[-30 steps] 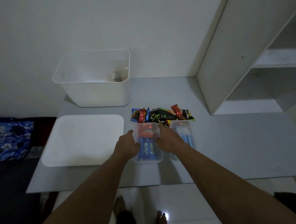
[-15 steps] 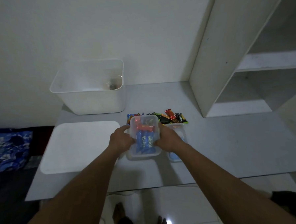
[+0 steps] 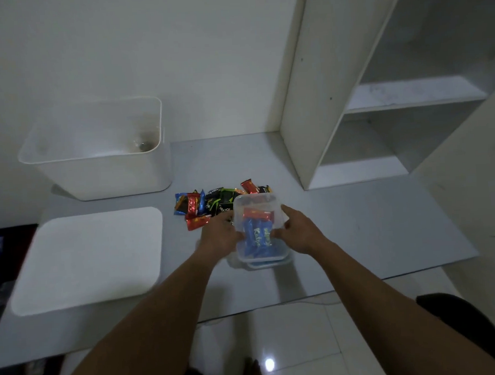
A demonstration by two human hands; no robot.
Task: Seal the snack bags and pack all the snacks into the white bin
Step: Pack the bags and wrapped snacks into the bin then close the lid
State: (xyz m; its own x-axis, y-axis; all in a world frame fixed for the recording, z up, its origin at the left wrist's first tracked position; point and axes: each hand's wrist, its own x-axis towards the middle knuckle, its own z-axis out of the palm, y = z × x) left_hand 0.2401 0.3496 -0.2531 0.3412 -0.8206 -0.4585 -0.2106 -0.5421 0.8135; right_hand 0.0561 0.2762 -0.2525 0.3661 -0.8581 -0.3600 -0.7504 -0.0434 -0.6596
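Observation:
A clear plastic snack bag (image 3: 258,229) holding blue and red wrapped snacks is held just above the table between both hands. My left hand (image 3: 218,237) grips its left side and my right hand (image 3: 299,232) grips its right side. Under it lies a second clear bag (image 3: 269,263) with blue snacks, mostly hidden. Behind the bags a heap of loose wrapped snacks (image 3: 212,203) in red, blue, black and green lies on the table. The white bin (image 3: 96,166) stands open at the back left, with a small clear item at its bottom.
A flat white lid (image 3: 86,259) lies on the grey table (image 3: 357,233) to the left of my hands. A white shelf unit (image 3: 380,108) stands at the back right. The table's front edge runs under my forearms, with tiled floor below.
Both hands have lifted the snack bag off the table and carried it to the right, over the second bag. The loose red snack at the heap's left is now uncovered.

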